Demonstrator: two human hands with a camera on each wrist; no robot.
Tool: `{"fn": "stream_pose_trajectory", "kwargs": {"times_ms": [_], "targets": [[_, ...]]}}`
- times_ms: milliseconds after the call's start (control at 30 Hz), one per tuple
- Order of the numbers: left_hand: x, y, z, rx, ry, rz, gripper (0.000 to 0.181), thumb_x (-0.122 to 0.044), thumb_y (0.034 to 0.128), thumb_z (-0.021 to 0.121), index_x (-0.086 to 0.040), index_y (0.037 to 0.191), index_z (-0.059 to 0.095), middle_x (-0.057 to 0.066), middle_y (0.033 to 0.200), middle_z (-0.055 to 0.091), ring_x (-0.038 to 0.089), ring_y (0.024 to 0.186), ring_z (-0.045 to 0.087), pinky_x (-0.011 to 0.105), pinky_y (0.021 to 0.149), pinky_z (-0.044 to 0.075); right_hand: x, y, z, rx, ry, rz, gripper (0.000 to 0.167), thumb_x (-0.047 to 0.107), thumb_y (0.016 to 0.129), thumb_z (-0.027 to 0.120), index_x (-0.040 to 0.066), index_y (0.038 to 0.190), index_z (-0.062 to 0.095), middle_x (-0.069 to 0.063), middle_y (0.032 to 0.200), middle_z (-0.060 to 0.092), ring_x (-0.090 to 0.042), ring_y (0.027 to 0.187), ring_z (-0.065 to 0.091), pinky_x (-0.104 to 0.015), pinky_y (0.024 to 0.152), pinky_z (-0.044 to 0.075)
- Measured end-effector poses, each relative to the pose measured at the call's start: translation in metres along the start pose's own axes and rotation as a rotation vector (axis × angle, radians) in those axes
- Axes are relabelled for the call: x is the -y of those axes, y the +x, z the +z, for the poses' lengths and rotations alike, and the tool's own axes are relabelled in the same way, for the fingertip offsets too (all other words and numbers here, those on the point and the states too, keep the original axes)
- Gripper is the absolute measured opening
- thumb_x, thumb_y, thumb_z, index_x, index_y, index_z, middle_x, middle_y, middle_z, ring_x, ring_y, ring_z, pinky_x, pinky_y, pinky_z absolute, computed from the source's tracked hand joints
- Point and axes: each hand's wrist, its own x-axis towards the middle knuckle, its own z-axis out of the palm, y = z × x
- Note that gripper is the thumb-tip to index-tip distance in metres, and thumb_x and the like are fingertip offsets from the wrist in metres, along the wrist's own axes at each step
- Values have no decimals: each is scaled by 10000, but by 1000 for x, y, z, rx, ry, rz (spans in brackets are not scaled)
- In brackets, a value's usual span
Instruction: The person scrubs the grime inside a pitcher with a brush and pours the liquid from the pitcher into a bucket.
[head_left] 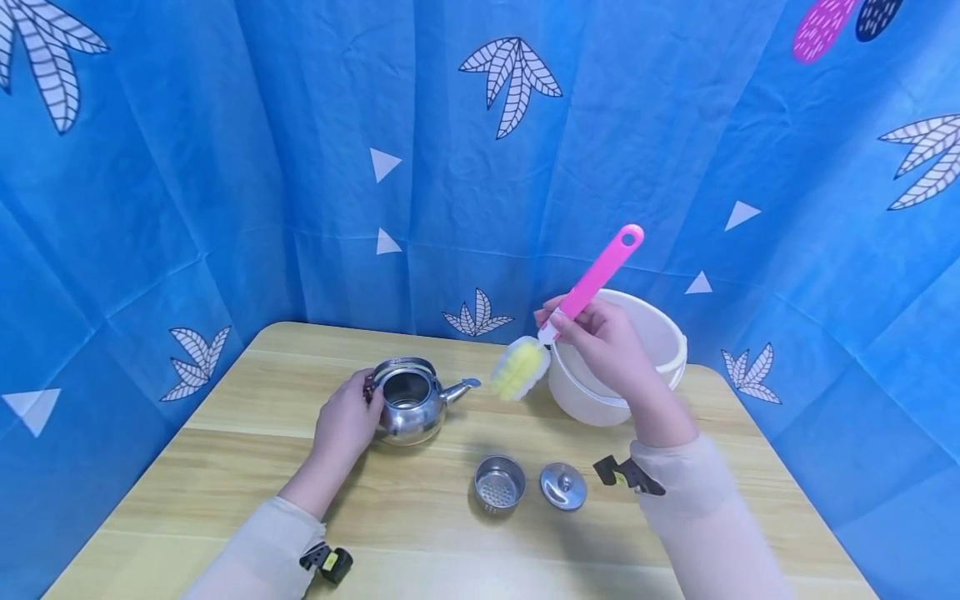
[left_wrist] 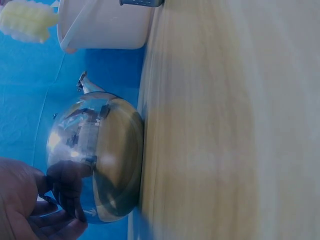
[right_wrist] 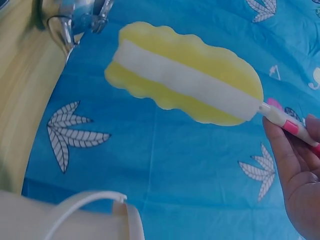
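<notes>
A shiny metal teapot [head_left: 414,425] stands lidless on the table, its spout toward the right. My left hand [head_left: 347,422] grips it at the handle side; in the left wrist view the fingers [left_wrist: 52,220] curl against its round body [left_wrist: 117,160]. My right hand [head_left: 611,346] pinches a sponge brush [head_left: 600,271] by the lower part of its pink handle. Its yellow and white sponge head [right_wrist: 185,75] points down and left, in the air between teapot and bucket. In front lie a perforated metal strainer [head_left: 500,483] and the small knobbed lid [head_left: 563,487].
A white bucket [head_left: 588,404] stands at the back right of the wooden table [head_left: 420,533], just behind and below my right hand. A blue patterned curtain [head_left: 337,208] hangs around the table's back and sides.
</notes>
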Motion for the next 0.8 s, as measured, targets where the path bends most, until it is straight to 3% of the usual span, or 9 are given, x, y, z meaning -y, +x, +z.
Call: {"fn": "stream_pose_trajectory", "kwargs": {"times_ms": [467,800], "targets": [[-1,0,-1,-2,2,-16,443,-214,1010,542,25,1384,535,260,1302,615,442,1160,607,585,922,506,-3,13,38,-24,53,22,205,140,1010,606,15,1152,685,-98,1096,740,-181,1063,692,-319,894,570],[-2,1,0,-3,-2,-12,444,-211,1008,545,29,1381,535,260,1297,619,441,1157,609,587,917,508,-4,18,61,-72,163,25,197,107,1005,605,-12,1148,672,-156,1099,731,-212,1056,697,-306,905,564]]}}
